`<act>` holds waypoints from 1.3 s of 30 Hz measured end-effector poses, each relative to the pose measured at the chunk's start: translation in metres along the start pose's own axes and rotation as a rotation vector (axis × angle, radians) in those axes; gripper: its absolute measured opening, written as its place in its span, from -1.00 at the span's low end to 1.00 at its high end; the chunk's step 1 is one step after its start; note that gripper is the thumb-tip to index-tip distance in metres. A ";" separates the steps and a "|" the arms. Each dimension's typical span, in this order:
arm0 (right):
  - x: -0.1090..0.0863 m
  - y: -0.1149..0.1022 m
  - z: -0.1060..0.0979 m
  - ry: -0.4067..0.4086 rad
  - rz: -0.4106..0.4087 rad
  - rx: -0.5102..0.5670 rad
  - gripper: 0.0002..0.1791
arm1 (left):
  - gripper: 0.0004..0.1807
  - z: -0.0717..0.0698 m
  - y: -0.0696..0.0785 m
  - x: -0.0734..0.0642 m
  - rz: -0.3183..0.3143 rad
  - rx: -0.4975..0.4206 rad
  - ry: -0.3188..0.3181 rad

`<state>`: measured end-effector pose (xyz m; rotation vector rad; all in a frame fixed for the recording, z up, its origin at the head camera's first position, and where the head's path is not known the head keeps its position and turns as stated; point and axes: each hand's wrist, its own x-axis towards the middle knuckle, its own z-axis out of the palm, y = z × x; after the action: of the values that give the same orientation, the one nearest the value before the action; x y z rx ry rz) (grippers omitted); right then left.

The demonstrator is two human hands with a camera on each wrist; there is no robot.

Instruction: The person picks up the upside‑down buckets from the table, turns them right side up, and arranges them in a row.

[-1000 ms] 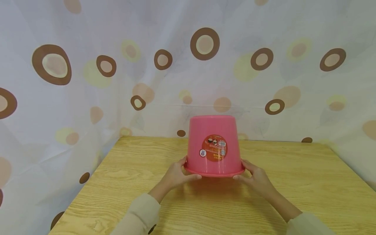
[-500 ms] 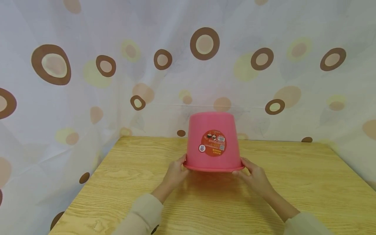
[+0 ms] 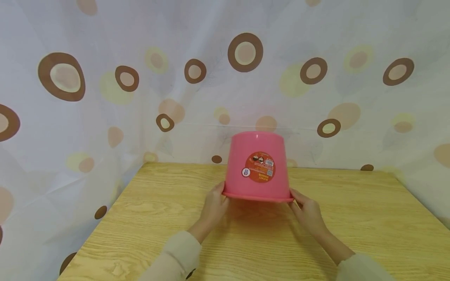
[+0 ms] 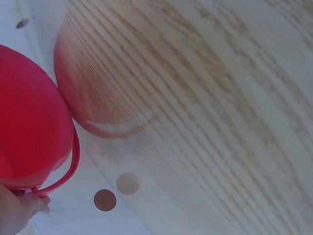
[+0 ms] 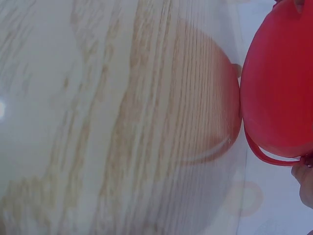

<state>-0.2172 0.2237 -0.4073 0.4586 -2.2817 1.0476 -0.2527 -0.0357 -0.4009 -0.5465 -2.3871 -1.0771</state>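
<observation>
A pink plastic bucket [image 3: 258,188] is held upside down, its round orange label [image 3: 260,167] inverted and facing me. My left hand [image 3: 212,207] grips the rim at the left, and my right hand [image 3: 309,214] pinches it at the right. The near rim is raised, so the bucket tilts back. Both wrist views look into its red-looking inside. There a thin handle [image 4: 74,159] loops along the rim, ending near the left fingers; the right wrist view shows the handle [image 5: 266,158] too. The bucket's far rim lies right at its reflection on the table.
The glossy wood-grain table [image 3: 158,214] extends around the bucket. Behind it and to the left hangs a white curtain [image 3: 211,31] patterned with brown rings and pale dots, reaching down to the table's edges.
The bucket's near rim has risen and the bucket has tilted further back, shifting slightly right lately. My left hand has moved up with it, its thumb now under the rim.
</observation>
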 end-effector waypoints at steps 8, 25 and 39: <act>0.004 0.005 0.001 0.036 -0.007 -0.082 -0.65 | -0.71 0.001 0.000 0.003 0.019 0.025 0.055; 0.006 0.011 0.001 0.044 -0.055 -0.116 -0.67 | -0.68 -0.002 -0.010 0.002 0.064 0.107 0.063; 0.009 0.010 0.003 0.056 -0.057 -0.143 -0.68 | -0.70 -0.001 -0.015 0.002 0.038 0.104 0.103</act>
<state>-0.2304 0.2275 -0.4089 0.4275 -2.2617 0.8515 -0.2621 -0.0453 -0.4078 -0.4860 -2.3185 -0.9358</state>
